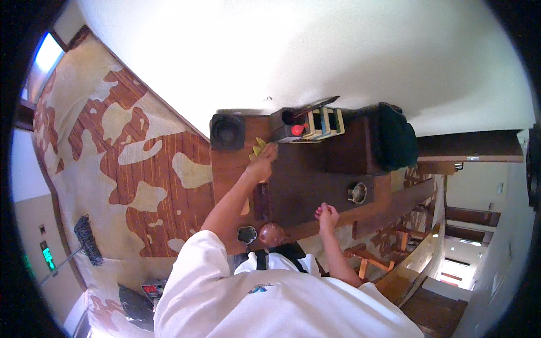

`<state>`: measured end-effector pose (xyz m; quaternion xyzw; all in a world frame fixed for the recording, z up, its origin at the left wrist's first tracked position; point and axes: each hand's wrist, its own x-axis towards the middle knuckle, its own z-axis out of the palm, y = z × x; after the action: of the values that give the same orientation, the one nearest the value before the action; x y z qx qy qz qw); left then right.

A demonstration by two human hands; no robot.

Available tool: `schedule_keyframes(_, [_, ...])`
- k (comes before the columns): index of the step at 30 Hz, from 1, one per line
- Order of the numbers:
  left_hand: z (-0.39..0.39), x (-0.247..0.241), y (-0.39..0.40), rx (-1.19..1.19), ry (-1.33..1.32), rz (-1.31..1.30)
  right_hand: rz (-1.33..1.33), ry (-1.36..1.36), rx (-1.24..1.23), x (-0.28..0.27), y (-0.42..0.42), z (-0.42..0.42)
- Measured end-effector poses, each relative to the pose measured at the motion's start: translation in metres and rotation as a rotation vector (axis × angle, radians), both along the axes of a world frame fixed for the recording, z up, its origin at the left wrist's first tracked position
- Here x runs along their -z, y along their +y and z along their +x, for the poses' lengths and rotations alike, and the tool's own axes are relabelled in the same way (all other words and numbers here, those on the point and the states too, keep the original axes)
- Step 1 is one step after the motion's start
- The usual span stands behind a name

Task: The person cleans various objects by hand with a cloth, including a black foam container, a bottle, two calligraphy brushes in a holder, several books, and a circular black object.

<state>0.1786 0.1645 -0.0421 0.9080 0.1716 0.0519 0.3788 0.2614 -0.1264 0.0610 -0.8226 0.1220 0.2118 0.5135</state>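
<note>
My left hand [263, 163] grips a yellow cloth [258, 148] at the far left part of a wooden table [230, 169]. Just beyond its fingertips stands a dark desk organizer [280, 132] holding a red item [297, 129] and a dark stick-like item that leans out. A dark mat [300, 181] covers the table's middle. Over the mat's near edge hovers my right hand [327, 216], its fingers curled loosely with nothing visible in them. The nearest thing to it is a small round metallic dish [358, 193], to its right.
A square black object [227, 132] occupies the back left corner. Dark green cloth [395, 139] drapes a brown box [348, 148] at the right. Close to my body are a reddish-brown round pot [271, 235] and a scalloped dish [247, 234]. A broom [88, 241] is on the left.
</note>
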Motion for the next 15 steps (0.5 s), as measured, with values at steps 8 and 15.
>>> schedule_keyframes(8, [-0.003, -0.052, 0.016, -0.296, -0.015, -0.305, -0.01, -0.388, -0.515, 0.008, 0.076, 0.02])
schedule_keyframes(15, [-0.045, -0.125, -0.018, -0.926, -0.672, -1.398, 0.099, -0.44, -0.342, -0.013, 0.212, 0.024])
